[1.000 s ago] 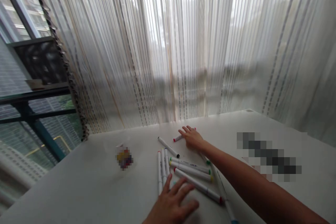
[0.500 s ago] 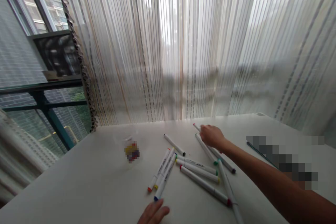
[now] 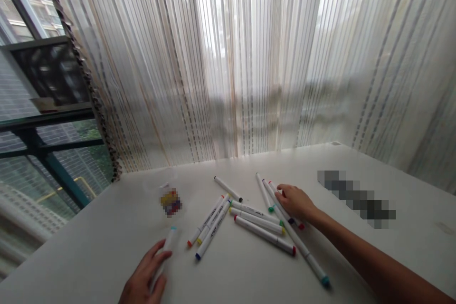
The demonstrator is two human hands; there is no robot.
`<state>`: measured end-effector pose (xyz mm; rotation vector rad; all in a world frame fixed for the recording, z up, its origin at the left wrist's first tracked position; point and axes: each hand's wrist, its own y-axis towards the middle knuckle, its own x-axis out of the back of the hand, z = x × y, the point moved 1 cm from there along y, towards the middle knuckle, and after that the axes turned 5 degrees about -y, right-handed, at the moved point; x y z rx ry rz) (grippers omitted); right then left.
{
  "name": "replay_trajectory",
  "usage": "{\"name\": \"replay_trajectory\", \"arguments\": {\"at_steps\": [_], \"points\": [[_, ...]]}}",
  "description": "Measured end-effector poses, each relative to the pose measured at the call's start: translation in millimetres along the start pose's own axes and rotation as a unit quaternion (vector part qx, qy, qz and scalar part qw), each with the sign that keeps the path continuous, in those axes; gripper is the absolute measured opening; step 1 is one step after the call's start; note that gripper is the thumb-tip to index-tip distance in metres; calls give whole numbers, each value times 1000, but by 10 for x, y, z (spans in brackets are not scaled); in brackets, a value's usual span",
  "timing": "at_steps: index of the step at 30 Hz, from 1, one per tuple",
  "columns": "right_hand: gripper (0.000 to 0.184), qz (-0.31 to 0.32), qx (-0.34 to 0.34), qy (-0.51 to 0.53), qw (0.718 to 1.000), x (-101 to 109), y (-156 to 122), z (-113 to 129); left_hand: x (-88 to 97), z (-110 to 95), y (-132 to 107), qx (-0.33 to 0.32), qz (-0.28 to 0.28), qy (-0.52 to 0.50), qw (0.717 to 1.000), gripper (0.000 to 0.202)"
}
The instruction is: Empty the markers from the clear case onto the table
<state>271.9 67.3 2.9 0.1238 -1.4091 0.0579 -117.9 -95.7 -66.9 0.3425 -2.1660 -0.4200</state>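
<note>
- Left hand (image 3: 142, 280) lay near the surface's (image 3: 89, 256) front edge, fingers curled loosely around a teal-capped marker (image 3: 164, 252).
- Right hand (image 3: 296, 201) rested with fingers spread flat on three markers (image 3: 265, 190) farther back.
- More markers (image 3: 210, 222) lay scattered between the hands.
- A curtain (image 3: 228, 57) hung behind.

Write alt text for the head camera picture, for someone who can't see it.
A person's right hand rests on white markers with coloured caps scattered on a white table, while the left hand touches a light-blue-capped white marker. Sheer striped curtains hang behind.
</note>
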Motion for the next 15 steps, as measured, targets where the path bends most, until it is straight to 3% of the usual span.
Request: {"name": "replay_trajectory", "arguments": {"at_steps": [2,5,8,12,15], "points": [[39,3,6,18,1000,-4,-34,43,-92,-155,339,37,3,19,999,35],[41,7,19,45,999,-3,-130,83,-363,-433,800,41,21,40,998,40],[44,11,33,68,997,36,-293,56,-615,-622,1067,31,30,29,999,41],[50,12,39,138,990,45,-683,-173,-653,-693,1055,14,47,6,999,40],[51,7,33,252,967,-190,-1210,-495,-457,-618,713,6,45,-18,999,41]]}}
